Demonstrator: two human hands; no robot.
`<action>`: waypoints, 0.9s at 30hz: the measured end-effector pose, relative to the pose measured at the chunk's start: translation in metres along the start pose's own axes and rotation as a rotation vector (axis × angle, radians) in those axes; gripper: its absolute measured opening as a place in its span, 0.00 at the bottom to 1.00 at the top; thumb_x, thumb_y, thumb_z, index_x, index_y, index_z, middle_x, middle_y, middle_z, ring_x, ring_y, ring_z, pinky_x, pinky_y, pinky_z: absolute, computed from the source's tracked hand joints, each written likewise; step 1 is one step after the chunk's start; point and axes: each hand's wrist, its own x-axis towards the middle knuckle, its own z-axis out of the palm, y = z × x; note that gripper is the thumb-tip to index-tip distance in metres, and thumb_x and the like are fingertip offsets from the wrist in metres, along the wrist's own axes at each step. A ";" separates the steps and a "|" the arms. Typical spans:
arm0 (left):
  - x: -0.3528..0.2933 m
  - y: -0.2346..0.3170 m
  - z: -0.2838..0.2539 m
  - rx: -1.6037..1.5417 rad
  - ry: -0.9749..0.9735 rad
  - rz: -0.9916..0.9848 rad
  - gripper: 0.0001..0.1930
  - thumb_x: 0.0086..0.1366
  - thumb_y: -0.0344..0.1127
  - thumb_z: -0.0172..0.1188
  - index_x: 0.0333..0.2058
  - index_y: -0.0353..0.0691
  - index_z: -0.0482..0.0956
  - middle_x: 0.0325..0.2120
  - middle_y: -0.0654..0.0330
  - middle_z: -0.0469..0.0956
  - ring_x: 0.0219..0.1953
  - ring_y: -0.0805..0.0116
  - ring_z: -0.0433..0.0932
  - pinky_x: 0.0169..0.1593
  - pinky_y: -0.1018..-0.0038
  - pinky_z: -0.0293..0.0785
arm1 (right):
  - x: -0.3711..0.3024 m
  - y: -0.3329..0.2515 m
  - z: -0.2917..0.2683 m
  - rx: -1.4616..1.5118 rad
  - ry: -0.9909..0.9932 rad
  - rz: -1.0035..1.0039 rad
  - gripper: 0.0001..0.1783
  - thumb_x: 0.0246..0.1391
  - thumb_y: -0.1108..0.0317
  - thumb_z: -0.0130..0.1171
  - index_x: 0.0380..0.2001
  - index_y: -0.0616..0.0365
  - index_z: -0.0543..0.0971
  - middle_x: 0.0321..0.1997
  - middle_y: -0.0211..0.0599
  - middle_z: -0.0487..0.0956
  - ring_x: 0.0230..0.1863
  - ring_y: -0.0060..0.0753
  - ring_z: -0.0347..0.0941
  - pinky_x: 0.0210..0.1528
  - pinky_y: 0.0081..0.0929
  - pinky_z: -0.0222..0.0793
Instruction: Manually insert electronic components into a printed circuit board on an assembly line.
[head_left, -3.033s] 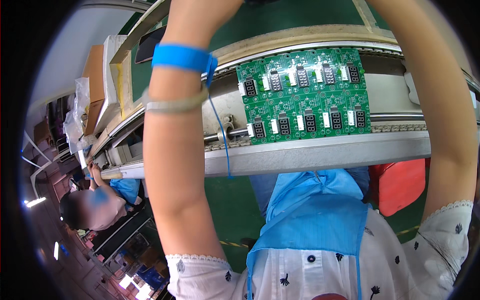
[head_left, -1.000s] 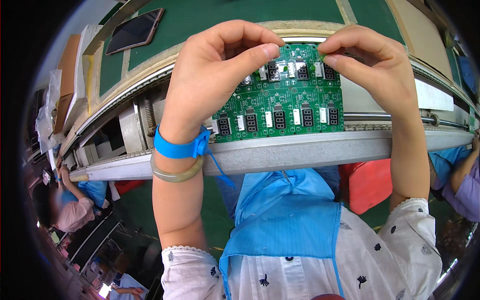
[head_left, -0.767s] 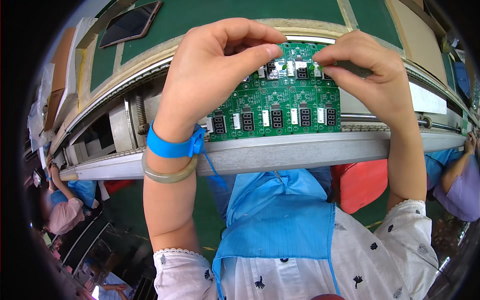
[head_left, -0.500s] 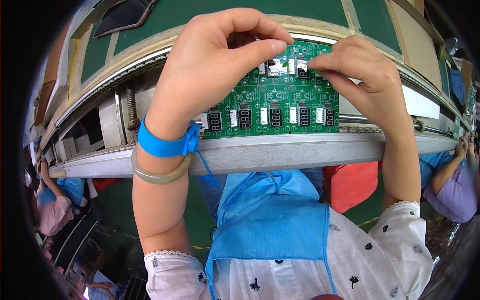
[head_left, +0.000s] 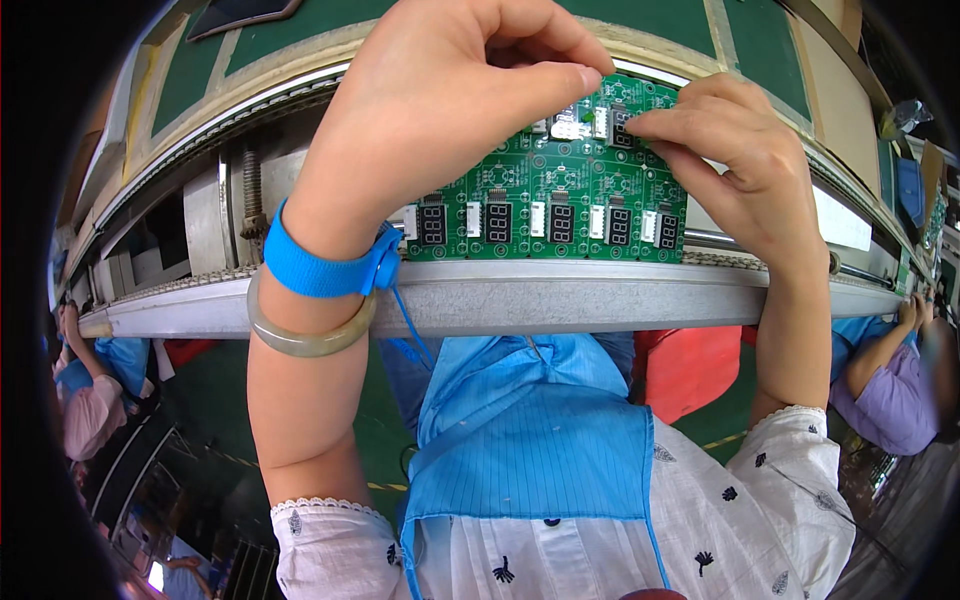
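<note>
A green circuit board panel [head_left: 590, 180] with two rows of black digit displays and white connectors lies across the rails. My left hand [head_left: 450, 110] reaches over its upper left, thumb and forefinger closed together at the far row; anything in the pinch is too small to make out. The hand covers part of that row. My right hand [head_left: 740, 150] is at the panel's right side, thumb and forefinger closed beside a far-row digit display [head_left: 621, 128]. What lies between those fingertips is hidden. In the near row, a digit display [head_left: 561, 224] and its neighbours are in plain view.
A grey metal rail [head_left: 560, 298] runs along the near side, with a chain beside it. Beyond the far rail is a green surface [head_left: 640, 25] with tan strips. A dark phone-like device [head_left: 235, 14] lies at the far left. Other people sit at both sides.
My left hand has shifted a little to the right over the far row. My right hand stays close to the same display. The whole view has moved slightly, so the near rail appears higher.
</note>
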 end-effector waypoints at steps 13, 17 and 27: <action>0.005 -0.015 -0.002 -0.005 -0.045 -0.017 0.08 0.66 0.27 0.65 0.42 0.31 0.85 0.32 0.63 0.83 0.31 0.81 0.76 0.37 0.86 0.74 | 0.002 -0.005 -0.002 -0.017 0.085 0.025 0.16 0.43 0.81 0.69 0.39 0.56 0.87 0.31 0.33 0.83 0.39 0.38 0.77 0.44 0.31 0.72; 0.005 -0.032 -0.004 0.225 -0.007 0.337 0.08 0.62 0.29 0.67 0.40 0.35 0.87 0.34 0.64 0.83 0.37 0.78 0.79 0.42 0.80 0.74 | 0.002 0.001 -0.002 0.132 0.164 0.096 0.13 0.46 0.82 0.68 0.38 0.60 0.86 0.32 0.36 0.83 0.38 0.35 0.78 0.40 0.29 0.73; 0.007 -0.028 0.012 0.523 0.045 0.506 0.07 0.56 0.25 0.69 0.35 0.37 0.88 0.34 0.61 0.77 0.41 0.69 0.76 0.47 0.75 0.71 | -0.007 0.016 0.000 0.172 0.277 0.160 0.10 0.51 0.80 0.66 0.39 0.62 0.85 0.32 0.37 0.82 0.36 0.31 0.78 0.36 0.25 0.73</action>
